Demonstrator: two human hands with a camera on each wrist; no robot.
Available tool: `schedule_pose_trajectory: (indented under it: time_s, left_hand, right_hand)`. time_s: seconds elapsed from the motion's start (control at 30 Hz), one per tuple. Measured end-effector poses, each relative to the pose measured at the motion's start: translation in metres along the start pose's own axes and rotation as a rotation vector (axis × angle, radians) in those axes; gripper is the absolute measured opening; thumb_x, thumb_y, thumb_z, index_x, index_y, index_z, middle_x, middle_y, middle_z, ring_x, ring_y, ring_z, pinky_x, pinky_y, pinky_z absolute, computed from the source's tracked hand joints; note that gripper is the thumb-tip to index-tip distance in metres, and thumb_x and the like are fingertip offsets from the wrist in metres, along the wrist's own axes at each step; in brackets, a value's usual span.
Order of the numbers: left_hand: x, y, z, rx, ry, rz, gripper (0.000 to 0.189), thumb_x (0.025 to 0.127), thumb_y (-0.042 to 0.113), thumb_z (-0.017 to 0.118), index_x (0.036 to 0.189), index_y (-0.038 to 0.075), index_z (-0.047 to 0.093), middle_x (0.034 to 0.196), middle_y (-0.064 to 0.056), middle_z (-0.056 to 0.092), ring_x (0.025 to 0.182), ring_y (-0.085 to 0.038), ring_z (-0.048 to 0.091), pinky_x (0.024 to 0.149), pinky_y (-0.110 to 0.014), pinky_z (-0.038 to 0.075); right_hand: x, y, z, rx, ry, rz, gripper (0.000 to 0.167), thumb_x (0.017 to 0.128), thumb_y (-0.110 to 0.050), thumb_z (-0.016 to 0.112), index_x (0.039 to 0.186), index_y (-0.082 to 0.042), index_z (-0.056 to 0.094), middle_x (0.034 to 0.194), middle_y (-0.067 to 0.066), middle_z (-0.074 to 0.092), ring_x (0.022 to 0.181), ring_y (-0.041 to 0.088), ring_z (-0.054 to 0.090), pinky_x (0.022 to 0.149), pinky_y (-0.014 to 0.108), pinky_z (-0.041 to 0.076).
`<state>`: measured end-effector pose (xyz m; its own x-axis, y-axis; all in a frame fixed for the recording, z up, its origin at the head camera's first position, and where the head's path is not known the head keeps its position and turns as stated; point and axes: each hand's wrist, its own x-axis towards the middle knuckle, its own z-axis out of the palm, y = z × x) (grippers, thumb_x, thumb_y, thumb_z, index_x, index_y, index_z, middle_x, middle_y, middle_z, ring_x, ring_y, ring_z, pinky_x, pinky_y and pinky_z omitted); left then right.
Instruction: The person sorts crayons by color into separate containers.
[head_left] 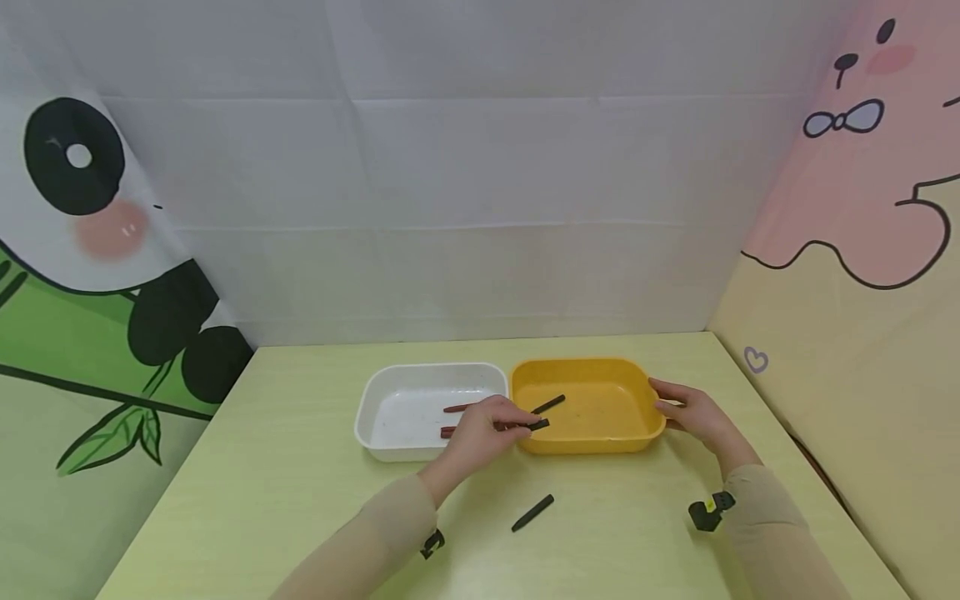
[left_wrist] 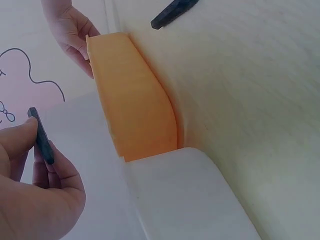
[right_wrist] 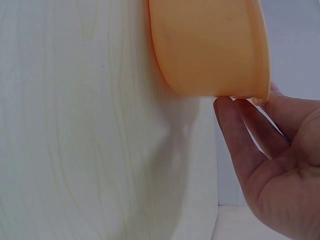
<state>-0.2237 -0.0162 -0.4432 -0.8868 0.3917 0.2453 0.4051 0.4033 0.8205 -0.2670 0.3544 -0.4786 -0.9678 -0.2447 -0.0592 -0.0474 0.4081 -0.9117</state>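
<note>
My left hand (head_left: pixel 483 429) pinches a short black crayon (left_wrist: pixel 41 136) between thumb and fingers. It is above the place where the white tray (head_left: pixel 378 450) and the yellow tray (head_left: pixel 592 446) meet. With thumb and fingertips my right hand (head_left: pixel 697 417) holds the yellow tray's right end by the rim, as the right wrist view also shows. Inside the yellow tray, near its left side, lies another black crayon (head_left: pixel 549 404). Dark red crayons (head_left: pixel 454 408) lie in the white tray, partly hidden by my left hand.
One more black crayon (head_left: pixel 532 512) lies on the pale wooden table (head_left: pixel 285 467) in front of the trays. Behind the table hangs a white cloth (head_left: pixel 480 275), with cartoon-printed panels on both sides.
</note>
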Motion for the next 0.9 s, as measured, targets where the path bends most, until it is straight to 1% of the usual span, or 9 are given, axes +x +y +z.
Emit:
schedule_pose_trajectory:
  time_s: [0.1, 0.33, 0.47, 0.57, 0.77, 0.9]
  left_hand:
    - [0.008, 0.004, 0.002, 0.006, 0.011, 0.001, 0.018, 0.088, 0.009, 0.076, 0.104, 0.016, 0.080, 0.089, 0.007, 0.064, 0.077, -0.011, 0.055, 0.065, -0.022, 0.052]
    - [0.027, 0.010, 0.007, 0.013, 0.024, -0.003, 0.018, 0.088, 0.011, 0.076, 0.105, 0.015, 0.080, 0.093, 0.005, 0.067, 0.081, -0.012, 0.055, 0.069, -0.023, 0.053]
    - [0.037, 0.014, 0.008, -0.001, 0.030, -0.018, 0.018, 0.087, 0.010, 0.077, 0.104, 0.014, 0.080, 0.093, 0.004, 0.067, 0.081, -0.012, 0.055, 0.068, -0.023, 0.052]
    - [0.044, 0.016, 0.008, 0.008, 0.035, -0.032, 0.018, 0.087, 0.010, 0.077, 0.104, 0.015, 0.080, 0.092, 0.004, 0.066, 0.080, -0.011, 0.055, 0.067, -0.022, 0.052]
    - [0.055, 0.020, 0.010, 0.044, 0.025, -0.041, 0.018, 0.088, 0.011, 0.076, 0.105, 0.015, 0.080, 0.092, 0.003, 0.065, 0.079, -0.011, 0.055, 0.064, -0.021, 0.052]
    - [0.060, 0.019, 0.012, 0.054, 0.019, -0.067, 0.018, 0.089, 0.011, 0.075, 0.106, 0.016, 0.080, 0.091, 0.005, 0.064, 0.077, -0.011, 0.054, 0.063, -0.021, 0.052]
  right_hand:
    - [0.000, 0.000, 0.000, -0.003, -0.002, 0.001, 0.050, 0.103, -0.004, 0.050, 0.148, 0.012, 0.031, 0.150, 0.035, 0.030, 0.126, 0.050, 0.046, 0.090, 0.037, 0.056]
    - [-0.001, -0.001, 0.000, -0.017, 0.000, 0.006, 0.051, 0.104, -0.005, 0.050, 0.148, 0.012, 0.031, 0.150, 0.035, 0.030, 0.126, 0.049, 0.047, 0.090, 0.037, 0.056]
    - [-0.002, -0.001, 0.000, -0.017, 0.000, 0.006, 0.051, 0.104, -0.005, 0.050, 0.148, 0.012, 0.031, 0.150, 0.035, 0.030, 0.125, 0.049, 0.047, 0.090, 0.036, 0.056]
    - [-0.002, -0.002, 0.001, -0.012, 0.001, 0.008, 0.051, 0.104, -0.005, 0.050, 0.148, 0.011, 0.031, 0.150, 0.035, 0.030, 0.125, 0.049, 0.048, 0.090, 0.035, 0.056]
    - [-0.004, -0.004, 0.002, -0.004, -0.005, 0.015, 0.052, 0.104, -0.005, 0.050, 0.148, 0.011, 0.031, 0.150, 0.035, 0.030, 0.125, 0.049, 0.048, 0.090, 0.036, 0.056]
    - [-0.005, -0.005, 0.003, -0.002, -0.008, 0.018, 0.052, 0.104, -0.006, 0.050, 0.148, 0.012, 0.030, 0.150, 0.035, 0.030, 0.125, 0.049, 0.048, 0.090, 0.037, 0.056]
